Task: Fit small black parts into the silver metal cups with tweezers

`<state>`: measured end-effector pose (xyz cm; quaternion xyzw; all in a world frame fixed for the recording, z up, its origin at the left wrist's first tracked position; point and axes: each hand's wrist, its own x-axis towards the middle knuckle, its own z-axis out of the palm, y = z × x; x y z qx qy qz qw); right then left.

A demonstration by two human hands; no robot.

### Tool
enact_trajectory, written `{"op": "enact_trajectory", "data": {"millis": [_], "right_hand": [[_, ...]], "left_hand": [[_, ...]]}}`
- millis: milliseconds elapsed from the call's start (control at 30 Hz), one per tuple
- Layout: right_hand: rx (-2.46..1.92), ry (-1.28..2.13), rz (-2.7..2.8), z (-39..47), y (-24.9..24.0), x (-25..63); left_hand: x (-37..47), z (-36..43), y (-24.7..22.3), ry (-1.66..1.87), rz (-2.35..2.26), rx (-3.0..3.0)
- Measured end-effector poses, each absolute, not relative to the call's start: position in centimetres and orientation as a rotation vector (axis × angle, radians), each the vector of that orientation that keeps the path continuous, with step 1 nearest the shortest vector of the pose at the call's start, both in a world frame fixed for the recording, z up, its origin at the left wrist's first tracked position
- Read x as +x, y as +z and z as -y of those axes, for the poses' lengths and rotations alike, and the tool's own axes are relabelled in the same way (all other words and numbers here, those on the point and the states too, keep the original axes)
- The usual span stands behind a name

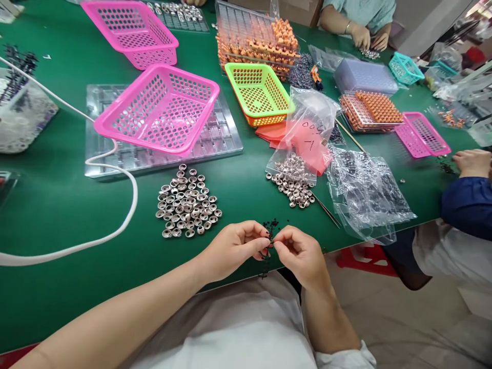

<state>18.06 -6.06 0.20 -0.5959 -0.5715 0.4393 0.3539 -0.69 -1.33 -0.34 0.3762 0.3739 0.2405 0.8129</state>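
At the table's near edge, my left hand (236, 247) pinches a small black plastic piece (265, 253), whose branched shape hangs below the fingertips. My right hand (303, 253) meets it from the right, thumb and forefinger pressed together at the same spot; what is between them is too small to make out. Tiny black parts (272, 223) lie scattered just beyond the fingertips. Left of the hands sits a heap of small silver metal cups (188, 202). More silver cups (298, 192) spill from a clear plastic bag (311, 110) beyond my right hand.
Tweezers (326, 210) lie beside crumpled clear bags (365, 189) on the right. A pink basket (157, 110) rests on a clear tray (226, 133); a green basket (257, 92) stands farther back. A white cable (130, 205) curves across the left. Co-workers' hands (361, 37) are across and at right.
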Motion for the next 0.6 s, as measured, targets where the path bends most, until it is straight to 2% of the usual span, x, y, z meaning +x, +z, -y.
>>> {"op": "enact_trajectory", "data": {"millis": [300,600], "right_hand": [[-1.520,1.129,1.480,6.00,-0.18,17.78],[-1.520,0.744,1.685,6.02,0.23,17.07]], "left_hand": [[-0.57,1.28,-0.15,0.518,-0.829,0.742],[-0.45,1.49,-0.32,0.499,-0.906,0.802]]}}
